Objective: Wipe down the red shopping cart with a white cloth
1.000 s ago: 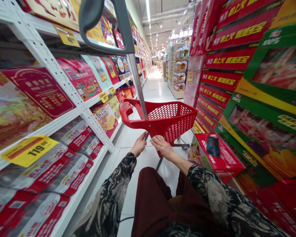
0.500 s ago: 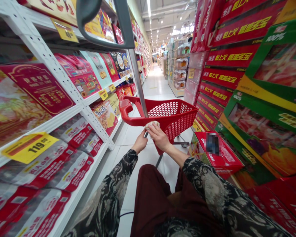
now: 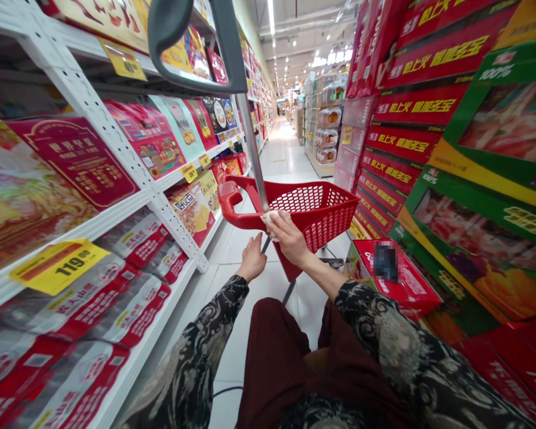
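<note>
A red perforated shopping basket cart [image 3: 328, 205] with a grey metal pole [image 3: 255, 143] stands in front of my knees. My right hand [image 3: 290, 239] presses a whitish cloth [image 3: 270, 221] against the red rim, close to the foot of the pole. Its fingers lie over the cloth and cover part of it. Lower and to the left, my left hand [image 3: 252, 258] is closed at a thin grey tube [image 3: 267, 243] under the basket. The hand hides part of that tube. Above, the dark grey handle [image 3: 201, 80] tops the pole.
White shelves [image 3: 161, 196] with boxed goods and price tags line the left. Stacked red drink cartons [image 3: 411, 107] and green boxes [image 3: 486, 196] rise on the right. A red box [image 3: 411, 292] stands low beside the cart. The tiled aisle [image 3: 281, 143] runs ahead.
My right hand and the cloth have shifted slightly along the rim, the cloth now a little higher. My left hand has moved slightly down and left. The cart stays nearly in place.
</note>
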`<action>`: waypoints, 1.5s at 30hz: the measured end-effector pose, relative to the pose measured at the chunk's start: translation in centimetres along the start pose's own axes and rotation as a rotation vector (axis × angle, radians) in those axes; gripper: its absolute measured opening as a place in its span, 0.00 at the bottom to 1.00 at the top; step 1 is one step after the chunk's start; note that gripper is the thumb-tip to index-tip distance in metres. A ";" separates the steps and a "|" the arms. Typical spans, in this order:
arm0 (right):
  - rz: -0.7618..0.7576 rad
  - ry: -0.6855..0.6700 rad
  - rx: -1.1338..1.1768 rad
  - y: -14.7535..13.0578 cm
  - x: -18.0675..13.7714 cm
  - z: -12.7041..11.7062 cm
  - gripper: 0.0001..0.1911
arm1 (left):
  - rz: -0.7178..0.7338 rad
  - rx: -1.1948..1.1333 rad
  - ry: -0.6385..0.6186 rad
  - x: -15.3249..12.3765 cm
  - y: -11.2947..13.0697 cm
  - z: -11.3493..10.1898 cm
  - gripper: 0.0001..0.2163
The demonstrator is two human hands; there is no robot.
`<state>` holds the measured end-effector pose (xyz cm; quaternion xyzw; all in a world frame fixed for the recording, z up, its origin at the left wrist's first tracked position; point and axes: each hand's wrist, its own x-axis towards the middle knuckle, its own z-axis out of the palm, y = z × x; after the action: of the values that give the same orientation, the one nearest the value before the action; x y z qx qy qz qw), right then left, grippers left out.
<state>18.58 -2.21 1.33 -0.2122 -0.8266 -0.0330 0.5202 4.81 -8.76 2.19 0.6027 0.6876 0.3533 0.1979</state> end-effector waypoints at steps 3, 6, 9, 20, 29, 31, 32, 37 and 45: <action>-0.001 -0.019 -0.004 0.0 0.5 0.5 0.20 | 0.067 0.134 0.006 -0.5 0.5 -0.1 0.37; -0.018 -0.079 -0.016 0.5 -2.3 1.6 0.19 | 0.110 0.260 -0.032 -1.2 0.7 -0.1 0.37; -0.060 -0.165 -0.016 1.0 -6.1 2.2 0.18 | 0.132 0.336 -0.050 -1.9 0.7 -0.2 0.35; 0.006 0.007 -0.002 -0.4 0.3 0.1 0.20 | 0.233 0.442 0.039 -2.9 1.8 -1.5 0.35; -0.060 -0.186 -0.045 0.7 -6.0 2.1 0.18 | 0.318 0.457 0.052 -3.7 1.7 -2.3 0.32; -0.077 -0.210 -0.041 0.7 -6.5 1.8 0.18 | 0.373 0.441 0.079 -3.8 1.9 -2.9 0.31; -0.074 -0.200 -0.036 0.6 -6.2 1.5 0.18 | 0.404 0.429 0.098 -3.7 2.1 -3.3 0.31; -0.002 -0.003 -0.010 -0.2 -1.1 0.1 0.21 | 0.426 0.412 0.290 -2.1 3.0 -5.7 0.30; -0.016 -0.091 0.004 0.7 -3.3 1.9 0.20 | 0.326 0.699 0.284 0.0 2.8 -6.8 0.31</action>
<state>18.49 -2.11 -2.52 -0.2061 -0.8511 -0.0258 0.4821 1.99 -10.36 8.77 0.6798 0.6824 0.2047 -0.1743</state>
